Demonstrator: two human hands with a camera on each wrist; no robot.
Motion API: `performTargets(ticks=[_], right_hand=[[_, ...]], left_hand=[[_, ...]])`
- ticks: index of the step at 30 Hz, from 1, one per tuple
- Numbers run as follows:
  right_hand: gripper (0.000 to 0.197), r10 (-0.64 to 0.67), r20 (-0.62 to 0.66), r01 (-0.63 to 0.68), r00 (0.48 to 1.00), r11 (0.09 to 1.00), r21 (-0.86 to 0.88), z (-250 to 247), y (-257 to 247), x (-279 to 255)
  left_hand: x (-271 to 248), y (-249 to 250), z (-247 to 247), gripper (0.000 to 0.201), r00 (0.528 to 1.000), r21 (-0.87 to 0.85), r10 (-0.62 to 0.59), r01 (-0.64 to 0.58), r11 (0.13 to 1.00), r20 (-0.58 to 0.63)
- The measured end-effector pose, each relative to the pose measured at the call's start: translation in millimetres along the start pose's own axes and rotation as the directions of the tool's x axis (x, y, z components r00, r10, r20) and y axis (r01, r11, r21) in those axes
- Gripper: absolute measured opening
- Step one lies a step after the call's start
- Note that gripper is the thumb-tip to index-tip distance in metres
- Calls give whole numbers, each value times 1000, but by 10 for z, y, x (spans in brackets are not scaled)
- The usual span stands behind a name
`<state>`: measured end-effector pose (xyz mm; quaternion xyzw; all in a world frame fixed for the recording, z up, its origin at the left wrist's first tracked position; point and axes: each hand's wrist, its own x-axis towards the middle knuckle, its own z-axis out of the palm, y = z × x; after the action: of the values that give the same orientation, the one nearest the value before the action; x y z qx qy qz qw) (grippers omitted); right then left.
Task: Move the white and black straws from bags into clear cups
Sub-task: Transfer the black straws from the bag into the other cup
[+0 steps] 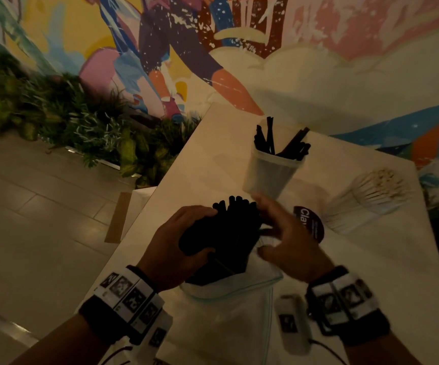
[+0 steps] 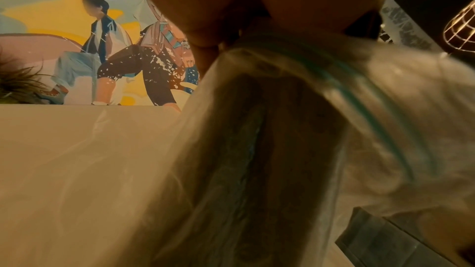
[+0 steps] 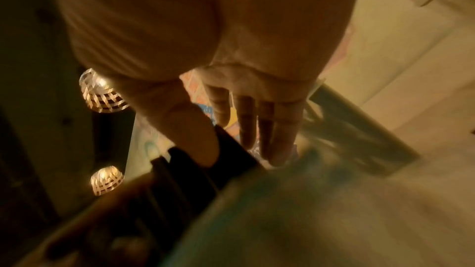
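Mid-frame, the left hand (image 1: 176, 241) clamps a bundle of black straws (image 1: 228, 233) half out of the bag (image 1: 228, 306); the right hand (image 1: 286, 241) hovers, fingers spread. The cup (image 1: 271, 172) above holds some black straws; a cup of white straws (image 1: 371, 196) lies right, apparently done.

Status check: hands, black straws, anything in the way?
Left hand grips black straw bundle at bag mouth. Right hand open beside bundle. Cup partly filled just beyond; nothing between.
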<state>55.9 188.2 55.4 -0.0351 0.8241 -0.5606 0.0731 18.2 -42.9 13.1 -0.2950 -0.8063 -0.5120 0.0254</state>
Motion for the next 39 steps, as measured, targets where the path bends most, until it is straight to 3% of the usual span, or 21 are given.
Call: performTargets(ticks=[2,6,14,17,23,28,35,39], right_hand=[[84,-5,-51,4,999,1000,-14,179,65,-50],[67,-36,-251,24,967,998,-50,379,95,-87],[47,-107,-447,124,888,992,8,511,86,-128],[41,-141,-486,170,862,985,15,474,68,-124],[32,-90,-523,123,848,992,30,473,183,-115],[40,-61,-561,126,825,989,77,484,192,-100],[48,-26,-678,153,735,980,128,516,331,-25],[37,-10,-645,98,764,990,101,575,533,6]], left_hand=[[16,7,6,58,1000,22,6,-7,1000,27],[39,33,36,61,999,0,11,-11,1000,45],[96,108,95,51,994,-93,72,-79,993,-80],[169,145,95,50,988,-79,110,-119,990,-104],[154,35,118,40,995,-31,82,-83,996,-50],[169,-7,95,42,998,-13,54,-55,998,-29],[179,-50,89,43,999,-7,41,-41,999,-22],[183,-54,93,45,999,-7,42,-42,999,-20]])
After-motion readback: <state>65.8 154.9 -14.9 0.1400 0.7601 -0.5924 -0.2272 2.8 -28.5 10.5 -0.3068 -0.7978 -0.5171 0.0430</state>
